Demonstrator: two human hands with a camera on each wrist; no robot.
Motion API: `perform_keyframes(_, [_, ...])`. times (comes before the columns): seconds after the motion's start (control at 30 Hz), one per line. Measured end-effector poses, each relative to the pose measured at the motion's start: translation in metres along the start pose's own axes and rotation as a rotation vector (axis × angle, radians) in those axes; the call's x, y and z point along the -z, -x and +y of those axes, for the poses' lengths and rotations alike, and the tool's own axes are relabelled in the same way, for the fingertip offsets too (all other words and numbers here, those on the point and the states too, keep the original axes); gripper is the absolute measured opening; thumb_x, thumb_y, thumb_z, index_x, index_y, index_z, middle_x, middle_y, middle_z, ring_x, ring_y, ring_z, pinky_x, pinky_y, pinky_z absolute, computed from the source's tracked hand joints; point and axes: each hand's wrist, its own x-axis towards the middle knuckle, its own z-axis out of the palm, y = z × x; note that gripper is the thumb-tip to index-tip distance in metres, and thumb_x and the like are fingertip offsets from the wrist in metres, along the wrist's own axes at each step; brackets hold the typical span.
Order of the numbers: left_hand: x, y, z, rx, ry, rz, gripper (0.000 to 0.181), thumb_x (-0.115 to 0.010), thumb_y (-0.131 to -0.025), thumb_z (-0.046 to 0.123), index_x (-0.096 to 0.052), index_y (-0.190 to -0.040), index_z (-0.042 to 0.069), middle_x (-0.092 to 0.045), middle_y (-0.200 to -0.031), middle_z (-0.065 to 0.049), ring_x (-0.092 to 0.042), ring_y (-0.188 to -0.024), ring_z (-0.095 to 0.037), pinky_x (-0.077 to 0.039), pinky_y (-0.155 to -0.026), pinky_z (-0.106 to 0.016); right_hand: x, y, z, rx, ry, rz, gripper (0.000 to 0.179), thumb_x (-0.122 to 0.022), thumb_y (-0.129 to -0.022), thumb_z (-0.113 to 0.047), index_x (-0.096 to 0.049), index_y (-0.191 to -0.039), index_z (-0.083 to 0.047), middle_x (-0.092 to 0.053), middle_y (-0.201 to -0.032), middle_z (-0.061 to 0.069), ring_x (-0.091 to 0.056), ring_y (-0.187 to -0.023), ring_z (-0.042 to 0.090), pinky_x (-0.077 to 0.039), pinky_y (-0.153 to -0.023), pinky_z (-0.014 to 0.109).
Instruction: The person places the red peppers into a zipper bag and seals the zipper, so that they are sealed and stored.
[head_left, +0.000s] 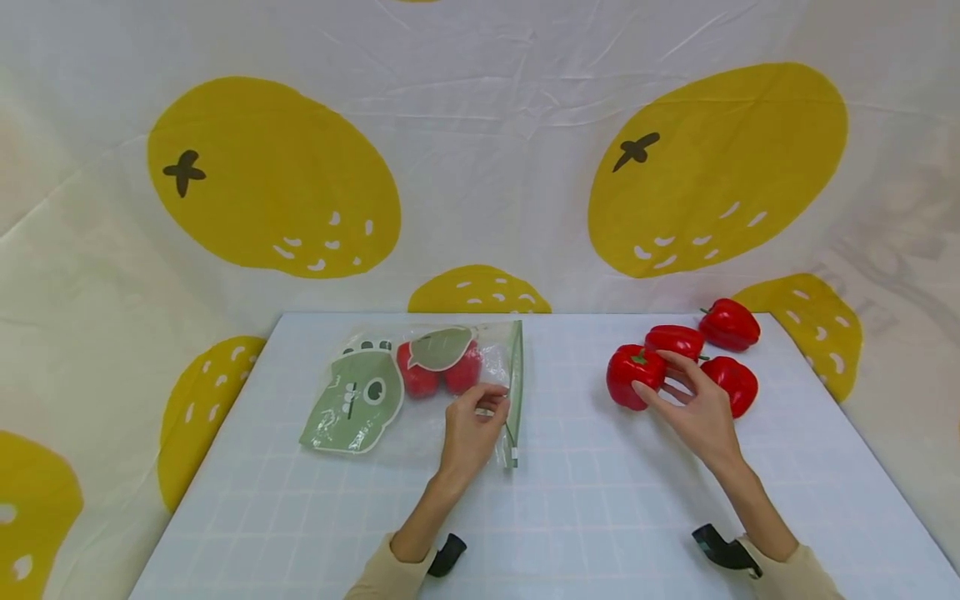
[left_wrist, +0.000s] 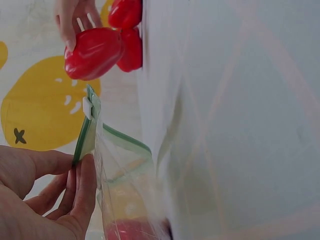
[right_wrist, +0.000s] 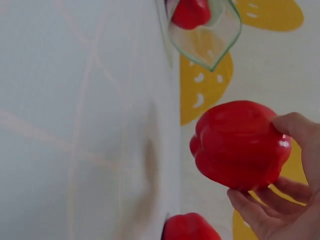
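My left hand (head_left: 474,427) pinches the green-edged mouth of a clear zip bag (head_left: 429,433) between thumb and fingers. The left wrist view shows that mouth spread apart, with a white slider (left_wrist: 87,108) on the near edge. Inside the bag lie red bell peppers (head_left: 418,382), partly covered by its green animal print (head_left: 366,408). To the right, my right hand (head_left: 701,408) grips another red bell pepper (head_left: 630,379) by its stem end. This pepper is held above the table, its blunt bottom pointing toward the bag in the right wrist view.
Three more red bell peppers sit at the back right of the white table (head_left: 577,500): one behind the held pepper (head_left: 672,339), one farther back (head_left: 730,325), one beside my right hand (head_left: 735,385). A fruit-printed cloth (head_left: 495,167) hangs behind the table.
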Motion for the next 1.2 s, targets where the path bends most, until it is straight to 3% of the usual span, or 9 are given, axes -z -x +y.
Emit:
perform_keyframes(0.17, [-0.001,0.000,-0.001,-0.013,0.011,-0.001,0.012,-0.073,-0.090,-0.002,-0.075,-0.102,0.000,-0.074,-0.089,-0.008,-0.071,-0.080,-0.023,-0.059,-0.068,-0.024,-0.009,-0.004,-0.004,-0.030,-0.042,-0.018,0.069,-0.083,-0.088,-0.029,-0.052,-0.148,-0.012,-0.059,-0.143,0.014,-0.058,-0.125,0.036,-0.052,-0.086,0.017])
perform_keyframes(0.37, [-0.001,-0.001,-0.002,-0.027,0.008,0.006,0.011,-0.072,-0.091,-0.002,-0.075,-0.101,0.001,-0.073,-0.089,-0.007,-0.070,-0.080,-0.022,-0.059,-0.068,-0.024,-0.020,-0.007,-0.008,-0.055,-0.070,-0.043,0.072,-0.082,-0.088,-0.034,-0.051,-0.149,-0.010,-0.057,-0.146,0.014,-0.058,-0.127,0.036,-0.052,-0.085,0.015])
perform_keyframes(1.2, [-0.001,-0.001,0.003,0.026,-0.025,0.000,0.011,-0.074,-0.091,0.000,-0.075,-0.102,0.001,-0.073,-0.090,-0.007,-0.070,-0.082,-0.020,-0.058,-0.070,-0.023,-0.080,-0.026,-0.026,-0.101,-0.210,-0.143,0.069,-0.082,-0.089,-0.034,-0.053,-0.147,-0.010,-0.057,-0.145,0.013,-0.060,-0.125,0.033,-0.054,-0.087,0.019])
